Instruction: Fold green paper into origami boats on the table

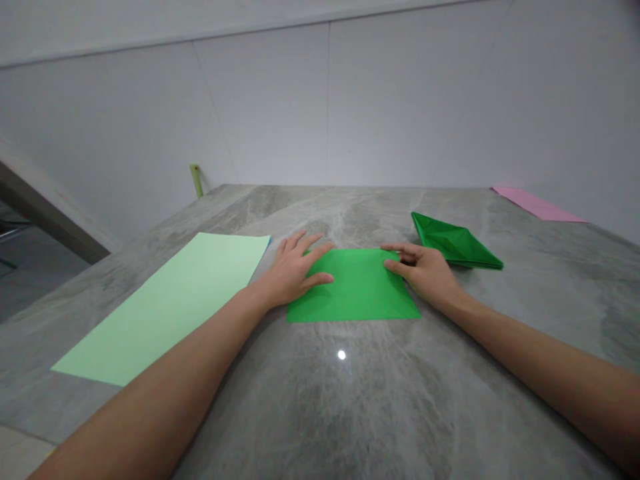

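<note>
A bright green sheet (357, 287) is being kept flat between two bare hands on a grey marbled tabletop (340, 413), directly in front of the person. The left hand (300, 267) is being held open, palm down, with its fingers being fanned toward the far edge; the sheet's left side is being covered by it, and the thumb is being laid across the green surface. The right hand (425, 270) is being held partly curled at the far right corner, its index finger being stretched along the far edge and its thumb being rested over the paper; whether the corner is being pinched between them cannot be told. Just beyond that hand, a folded dark green paper piece (455, 243) is being partly hidden by the knuckles. To the left, a pale green sheet (170, 307) is being overlapped by the left forearm (200, 373). A pink sheet (540, 205) is being seen at the far right, near the wall (400, 100).
</note>
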Available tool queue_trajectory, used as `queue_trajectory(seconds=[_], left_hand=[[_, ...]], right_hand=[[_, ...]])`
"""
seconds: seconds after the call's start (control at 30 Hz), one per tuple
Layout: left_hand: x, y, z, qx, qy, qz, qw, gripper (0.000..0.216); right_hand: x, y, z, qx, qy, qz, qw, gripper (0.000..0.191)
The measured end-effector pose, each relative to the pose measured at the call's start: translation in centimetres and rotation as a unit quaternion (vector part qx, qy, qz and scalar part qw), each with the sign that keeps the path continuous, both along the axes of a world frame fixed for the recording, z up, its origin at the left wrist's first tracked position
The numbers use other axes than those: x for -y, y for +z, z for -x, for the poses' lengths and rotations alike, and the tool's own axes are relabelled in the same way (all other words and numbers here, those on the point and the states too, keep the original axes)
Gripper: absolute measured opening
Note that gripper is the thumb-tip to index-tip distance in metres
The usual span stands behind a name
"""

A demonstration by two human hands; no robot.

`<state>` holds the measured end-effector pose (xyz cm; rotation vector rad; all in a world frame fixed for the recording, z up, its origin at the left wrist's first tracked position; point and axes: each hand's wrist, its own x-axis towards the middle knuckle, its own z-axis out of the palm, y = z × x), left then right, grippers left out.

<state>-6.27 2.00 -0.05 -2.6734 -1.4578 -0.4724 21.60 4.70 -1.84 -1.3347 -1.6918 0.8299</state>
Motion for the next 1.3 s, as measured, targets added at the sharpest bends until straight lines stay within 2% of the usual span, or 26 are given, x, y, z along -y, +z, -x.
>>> queue_trajectory(seconds=[0.23, 0.8, 1.3], left_hand=[[0.7, 0.2, -0.9, -0.033, -0.026, 0.009, 0.999, 0.065], [0.5, -0.3, -1.2, -0.026, -0.040, 0.032, 0.998, 0.067], [0.5, -0.4, -1.4, -0.046, -0.050, 0.040, 0.997, 0.071]], right_hand=[[0.1, 0.2, 0.1, 0.004, 0.001, 0.007, 1.000, 0.043], [-0.3, -0.3, -0.2, 0.011, 0.003, -0.009, 1.000, 0.042], [0.1, 0.3, 0.2, -0.002, -0.006, -0.002, 1.000, 0.040]])
